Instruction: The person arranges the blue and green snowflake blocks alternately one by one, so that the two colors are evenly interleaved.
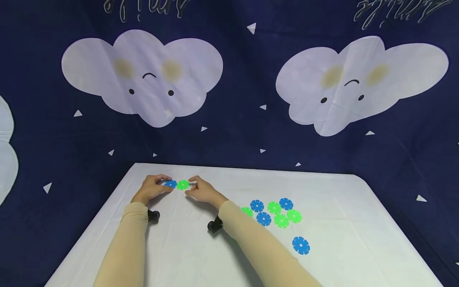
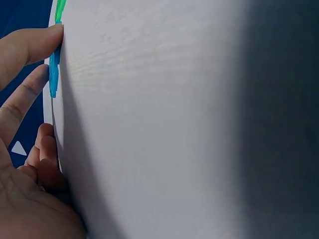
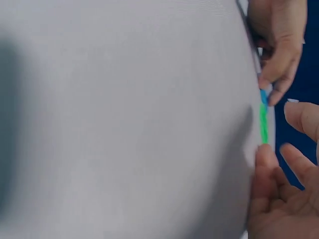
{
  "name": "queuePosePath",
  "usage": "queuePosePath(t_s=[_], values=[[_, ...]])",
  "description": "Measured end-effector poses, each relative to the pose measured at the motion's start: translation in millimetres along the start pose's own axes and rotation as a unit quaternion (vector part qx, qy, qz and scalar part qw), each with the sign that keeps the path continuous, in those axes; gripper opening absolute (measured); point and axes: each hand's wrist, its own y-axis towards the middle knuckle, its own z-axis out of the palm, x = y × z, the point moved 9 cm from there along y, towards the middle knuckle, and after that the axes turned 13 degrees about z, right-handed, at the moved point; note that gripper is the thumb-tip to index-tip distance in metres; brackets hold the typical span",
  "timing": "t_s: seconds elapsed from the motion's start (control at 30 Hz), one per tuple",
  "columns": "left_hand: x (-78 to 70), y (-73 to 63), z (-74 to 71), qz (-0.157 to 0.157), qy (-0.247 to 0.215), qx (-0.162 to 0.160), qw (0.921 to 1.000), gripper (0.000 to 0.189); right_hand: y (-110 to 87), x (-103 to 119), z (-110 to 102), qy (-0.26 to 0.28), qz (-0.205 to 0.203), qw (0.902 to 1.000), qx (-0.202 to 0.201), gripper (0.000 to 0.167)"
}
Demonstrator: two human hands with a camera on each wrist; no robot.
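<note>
Near the far left of the table, a blue interlocking disc [image 1: 171, 184] with a notched rim lies beside a green interlocking disc [image 1: 183, 185], their edges meeting. My left hand [image 1: 152, 188] pinches the blue disc at its edges between thumb and index finger; in the left wrist view the thumb [image 2: 42, 42] lies over the blue disc [image 2: 54, 74]. My right hand [image 1: 204, 191] is at the right side of the green disc, thumb and index finger spread. In the right wrist view, fingertips [image 3: 265, 155] are right at the end of the green disc [image 3: 264, 124].
Several loose blue and green discs [image 1: 281, 221] lie in a group right of the middle of the white table [image 1: 340, 223], partly behind the right sleeve. One blue disc [image 1: 301, 245] lies nearer the front. A dark blue cloth [image 1: 244, 139] with clouds hangs behind the table.
</note>
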Motion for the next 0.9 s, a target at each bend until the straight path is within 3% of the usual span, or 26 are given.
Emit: queuePosePath(t_s=[0.17, 0.37, 0.57, 0.9], values=[[2.1, -1.7, 2.6, -0.004, 0.007, 0.005, 1.0000, 0.056, -11.3, -5.5, -8.3, 0.009, -0.003, 0.9979, 0.064, 0.045], [-4.3, -2.3, 2.6, 0.022, 0.035, 0.014, 0.9990, 0.057, -26.9, -9.0, -26.0, -0.065, -0.023, 0.9911, 0.114, 0.044], [-17.1, 3.1, -1.5, 0.080, 0.060, 0.019, 0.9948, 0.057, -44.8, -14.1, -50.7, -0.130, -0.040, 0.9828, 0.125, 0.038], [-29.0, 8.9, 1.2, 0.092, 0.070, 0.041, 0.9924, 0.062, -82.6, -33.5, -85.4, -0.177, -0.059, 0.9739, 0.129, 0.035]])
